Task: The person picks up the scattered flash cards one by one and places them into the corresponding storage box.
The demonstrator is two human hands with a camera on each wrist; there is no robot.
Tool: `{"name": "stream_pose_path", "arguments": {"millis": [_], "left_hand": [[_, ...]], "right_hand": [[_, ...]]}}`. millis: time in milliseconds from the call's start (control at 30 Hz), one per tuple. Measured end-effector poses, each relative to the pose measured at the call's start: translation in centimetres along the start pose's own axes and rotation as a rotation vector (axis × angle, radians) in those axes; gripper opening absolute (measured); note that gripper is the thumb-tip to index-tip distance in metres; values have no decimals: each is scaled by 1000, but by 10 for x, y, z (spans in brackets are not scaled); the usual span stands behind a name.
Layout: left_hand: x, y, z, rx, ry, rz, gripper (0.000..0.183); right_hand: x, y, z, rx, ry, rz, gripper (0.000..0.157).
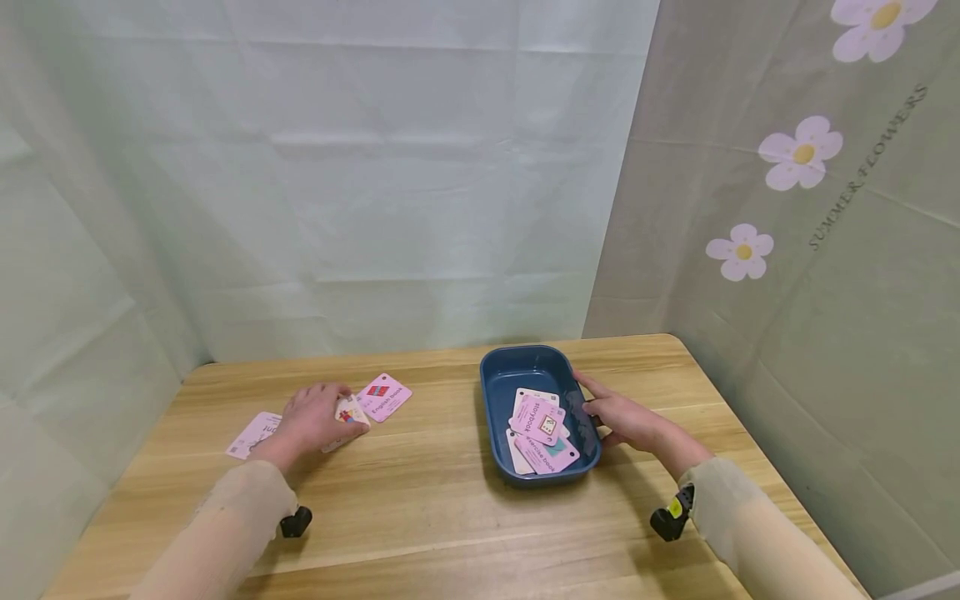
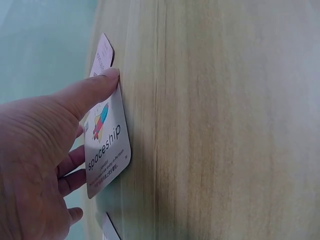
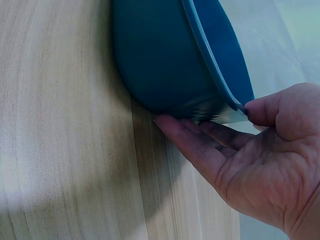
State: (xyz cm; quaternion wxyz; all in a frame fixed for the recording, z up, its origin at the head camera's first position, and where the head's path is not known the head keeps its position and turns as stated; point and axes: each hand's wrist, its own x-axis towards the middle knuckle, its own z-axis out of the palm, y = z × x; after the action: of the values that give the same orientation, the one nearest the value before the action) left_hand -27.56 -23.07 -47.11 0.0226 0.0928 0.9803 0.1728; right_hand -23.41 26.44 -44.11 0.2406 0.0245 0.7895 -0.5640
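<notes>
My left hand (image 1: 307, 421) holds a white card printed "spaceship" (image 2: 106, 145) with a small coloured rocket, the thumb at its edge and the fingers behind it. Just beyond that card lies a pink "English book" card (image 1: 386, 398). Another pink card (image 1: 255, 435) is partly covered by the left hand in the head view. At the right, my right hand (image 1: 626, 421) grips the side of a dark blue plastic bin (image 1: 528, 364), thumb at the rim and fingers against the outer wall. Several cards lie in the bin, among them a pink "storybook" card (image 1: 534, 417) and an "exercise book" card (image 1: 553, 457).
Everything stands on a wood-grain table (image 1: 405, 517). Pale cloth hangs behind and at both sides, and the right cloth (image 1: 787, 292) carries white flowers and lettering. A small black device is worn at each wrist.
</notes>
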Motion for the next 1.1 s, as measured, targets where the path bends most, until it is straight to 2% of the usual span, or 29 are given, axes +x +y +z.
{"name": "stream_pose_path", "arguments": {"millis": [200,400,567,733,967,1100], "left_hand": [[0,0,-4,6,-1,8,80],[-1,-5,-12,17,18,47,61],[-3,-8,-18,2,38,49,48],[-4,-10,-24,-5,51,38,41],[-5,-10,-32,-56,25,-12,41],[-5,-10,-35,-67,30,-6,39]], "right_hand": [[0,0,0,-1,-2,0,62],[0,1,0,0,0,-3,61],[-1,0,1,-5,-1,-2,62],[-1,1,1,-5,-1,0,62],[0,0,0,-7,-5,0,62],[0,-1,-1,-10,-10,-1,62]]}}
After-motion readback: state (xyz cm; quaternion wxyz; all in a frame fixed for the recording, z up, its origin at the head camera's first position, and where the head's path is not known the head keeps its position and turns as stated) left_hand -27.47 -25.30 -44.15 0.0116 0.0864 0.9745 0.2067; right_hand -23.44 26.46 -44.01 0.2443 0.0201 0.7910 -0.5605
